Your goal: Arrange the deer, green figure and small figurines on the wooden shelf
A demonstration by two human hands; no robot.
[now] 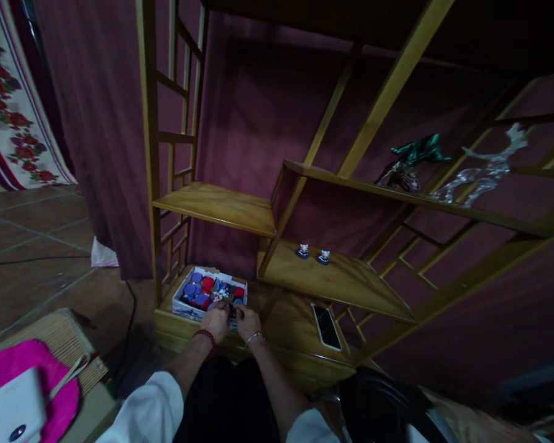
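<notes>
A shallow open cardboard box (188, 311) sits on the low wooden shelf, filled with round blue and red pieces (207, 283) and some small white-and-blue items. At its front right corner, my left hand (216, 321) has its fingers bent together over the box. My right hand (248, 322) is close beside it, fingers pinched at the box's right end. A small dark thing shows between the two hands, too dim and covered to name. Two small cat-like figurines (303, 250) stand apart on the raised shelf to the right.
A phone with a dark screen (327, 327) lies on the low shelf, right of my hands. Higher up stand a green ornament (415, 161) and a clear deer figure (484, 169). At lower left, a white device (17, 406) rests on a pink cloth (50, 369). A cable (132, 320) crosses the floor.
</notes>
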